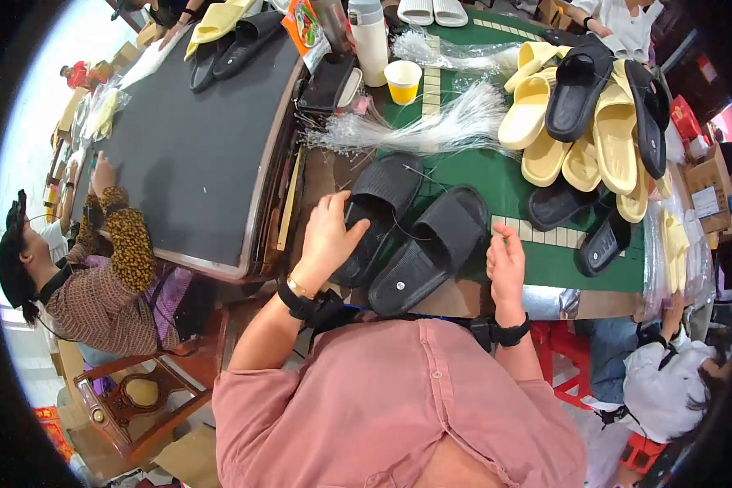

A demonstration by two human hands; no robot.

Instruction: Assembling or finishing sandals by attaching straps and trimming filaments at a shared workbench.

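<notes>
Two black slide sandals lie side by side in front of me, toes toward the far side. A thin clear plastic strand runs between their straps. Beside the left sandal (389, 183) is my left hand (333, 236), its thumb and fingers apart; the fingertips are close to the sandal's edge, and contact is hard to make out. To the right of the right sandal (443, 244), my right hand (506, 262) is held with loosely bent fingers and nothing in them. Past the sandals lies a bundle of clear plastic strands (451, 122).
Cream and black slides are heaped on the right of the green table mat (480, 175). A yellow-and-white paper cup (403, 81) and a white bottle (369, 45) stand at the back. A dark-topped table (195, 163) adjoins on the left. Co-workers sit at both sides.
</notes>
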